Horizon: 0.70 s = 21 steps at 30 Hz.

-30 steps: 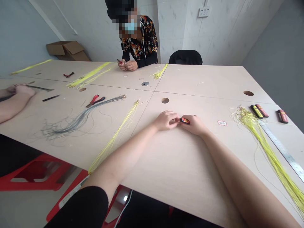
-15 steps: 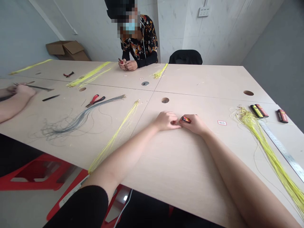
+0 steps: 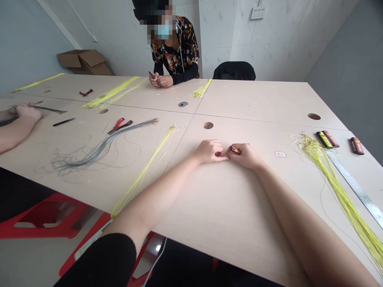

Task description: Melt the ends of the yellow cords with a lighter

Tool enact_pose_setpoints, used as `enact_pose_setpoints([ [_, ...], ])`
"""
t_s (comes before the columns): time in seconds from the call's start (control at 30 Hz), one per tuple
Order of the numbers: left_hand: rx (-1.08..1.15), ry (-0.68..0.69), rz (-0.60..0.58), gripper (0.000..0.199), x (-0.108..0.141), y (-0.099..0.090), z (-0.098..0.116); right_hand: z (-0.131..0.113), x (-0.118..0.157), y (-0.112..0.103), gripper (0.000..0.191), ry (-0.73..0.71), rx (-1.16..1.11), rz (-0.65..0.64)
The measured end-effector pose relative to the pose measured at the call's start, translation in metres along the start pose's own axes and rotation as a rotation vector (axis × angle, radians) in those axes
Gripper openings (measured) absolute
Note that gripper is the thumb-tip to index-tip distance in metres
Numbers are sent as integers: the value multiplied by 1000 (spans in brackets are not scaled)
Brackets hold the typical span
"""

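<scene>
My right hand [image 3: 245, 156] is closed around a small black-and-red lighter-shaped device [image 3: 235, 150], whose printed end shows above the fingers. My left hand [image 3: 210, 152] is curled in a pinch, its fingertips touching those of the right hand low over the table. Whatever lies between the left fingertips is too small to make out. Left of my hands, a thin bundle of yellow line [image 3: 149, 161] with tiny gold hook-like ends runs under my left forearm. A thicker yellow bundle [image 3: 335, 183] lies to the right, its gold ends facing away from me.
Beside the right bundle are a steel ruler [image 3: 356, 187] and several similar devices [image 3: 357, 146]. A paper label [image 3: 280, 154], a table hole [image 3: 208, 125], grey lines [image 3: 98, 149] and red-handled pliers [image 3: 119, 126] lie around. Co-workers sit opposite [image 3: 176, 48] and at left [image 3: 20, 123].
My two hands stay together in almost the same place. The co-worker's hands at the left have shifted slightly leftward.
</scene>
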<state>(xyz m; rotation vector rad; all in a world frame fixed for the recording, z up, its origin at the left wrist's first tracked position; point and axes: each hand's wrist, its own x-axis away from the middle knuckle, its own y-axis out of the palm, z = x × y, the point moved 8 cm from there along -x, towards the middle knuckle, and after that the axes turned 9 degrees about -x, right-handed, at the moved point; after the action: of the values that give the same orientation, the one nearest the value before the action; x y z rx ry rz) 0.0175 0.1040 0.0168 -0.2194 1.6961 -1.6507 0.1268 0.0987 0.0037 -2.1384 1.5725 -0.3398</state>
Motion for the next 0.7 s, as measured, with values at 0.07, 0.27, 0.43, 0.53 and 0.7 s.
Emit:
enact_pose_setpoints([
  [0.07, 4, -2, 0, 34, 0, 0, 0, 1, 0, 0, 23, 4, -6, 2],
  [0.27, 15, 1, 18, 31, 0, 0, 1, 1, 0, 0, 21, -5, 6, -5],
  [0.43, 21, 0, 15, 31, 1, 1, 0, -1, -1, -1, 21, -13, 16, 3],
  [0.53, 23, -9, 19, 31, 1, 0, -1, 0, -2, -2, 20, -13, 36, 14],
  [0.7, 19, -10, 26, 30, 0, -1, -1, 0, -2, -3, 19, -13, 48, 25],
])
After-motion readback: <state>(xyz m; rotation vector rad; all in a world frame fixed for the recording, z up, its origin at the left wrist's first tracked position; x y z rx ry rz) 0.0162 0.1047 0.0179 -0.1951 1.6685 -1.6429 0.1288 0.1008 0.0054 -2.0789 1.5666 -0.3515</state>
